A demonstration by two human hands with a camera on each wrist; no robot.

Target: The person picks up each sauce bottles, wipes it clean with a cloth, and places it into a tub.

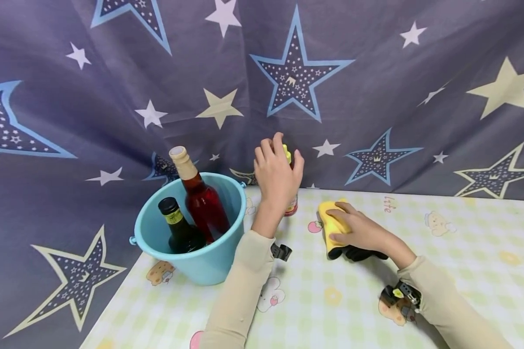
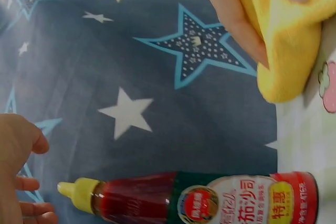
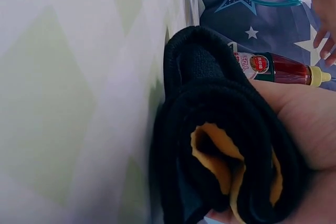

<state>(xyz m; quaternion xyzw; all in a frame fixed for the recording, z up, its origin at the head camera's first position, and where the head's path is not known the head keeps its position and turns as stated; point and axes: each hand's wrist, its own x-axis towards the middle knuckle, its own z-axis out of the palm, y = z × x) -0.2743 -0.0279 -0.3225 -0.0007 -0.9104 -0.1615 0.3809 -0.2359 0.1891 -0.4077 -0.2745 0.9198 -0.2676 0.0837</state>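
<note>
While I watch from the head view, the surface (image 1: 463,252) carries a bucket (image 1: 209,261) at its back left corner holding two bottles. At the back edge the sauce bottle (image 2: 210,200) stands upright, long axis vertical, its yellow cap just ahead of my left hand (image 1: 277,177), the nearer hand. Those fingers (image 2: 29,182) sit loosely spread, not touching it. My right hand (image 1: 358,232) grips the folded cloth (image 1: 332,225) just right of the bottle.
</note>
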